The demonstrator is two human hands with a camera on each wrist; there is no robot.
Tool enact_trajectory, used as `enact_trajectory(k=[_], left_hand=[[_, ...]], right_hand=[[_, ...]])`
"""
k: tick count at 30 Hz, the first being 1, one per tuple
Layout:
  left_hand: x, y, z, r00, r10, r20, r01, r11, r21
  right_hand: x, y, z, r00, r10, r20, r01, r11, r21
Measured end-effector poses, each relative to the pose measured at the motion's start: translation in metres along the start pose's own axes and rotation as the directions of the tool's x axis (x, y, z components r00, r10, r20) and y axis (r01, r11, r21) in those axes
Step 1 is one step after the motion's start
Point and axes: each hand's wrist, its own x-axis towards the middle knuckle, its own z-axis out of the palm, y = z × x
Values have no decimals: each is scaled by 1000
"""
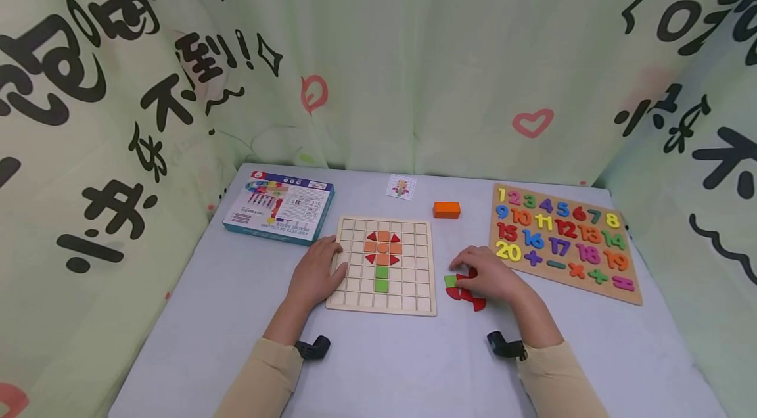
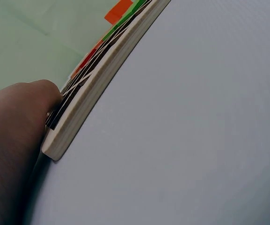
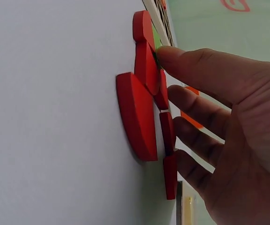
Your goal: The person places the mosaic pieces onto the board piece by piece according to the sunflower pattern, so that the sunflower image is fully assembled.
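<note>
A square wooden grid board (image 1: 349, 296) lies flat on the table, bearing a flower shape of orange squares, an orange round piece (image 1: 383, 248), red corner pieces and two green squares (image 1: 381, 278). My left hand (image 1: 317, 271) rests on the board's left edge; its thumb (image 2: 43, 93) lies over the rim in the left wrist view. Right of the board, my right hand (image 1: 487, 273) reaches over several loose red pieces (image 3: 137, 117) and a green square (image 1: 451, 280). The thumb touches the pieces near the green one, with the other fingers spread loosely beside them.
A boxed set (image 1: 280, 208) lies back left. Behind the board are a small picture card (image 1: 401, 186) and an orange block (image 1: 446, 210). A wooden number board (image 1: 562, 240) with colourful digits lies to the right. Curtains (image 1: 414, 63) enclose the table (image 1: 408, 365).
</note>
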Motion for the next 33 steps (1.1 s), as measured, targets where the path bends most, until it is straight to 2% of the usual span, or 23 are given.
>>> enact_trajectory(k=[9,21,33], left_hand=[[0,-1,0,1000,1,-9,-1,1000,-8],[0,-2,1,1000,0,-3,0,1000,0],[0,-1,1,1000,5,0,-5,1000,-4]], right_hand=[[3,1,4,1000,12,-27,-13,1000,-10],[4,3,9,999,-13,-47,11,999,-50],[4,0,6,998,19,-59,-18,1000,4]])
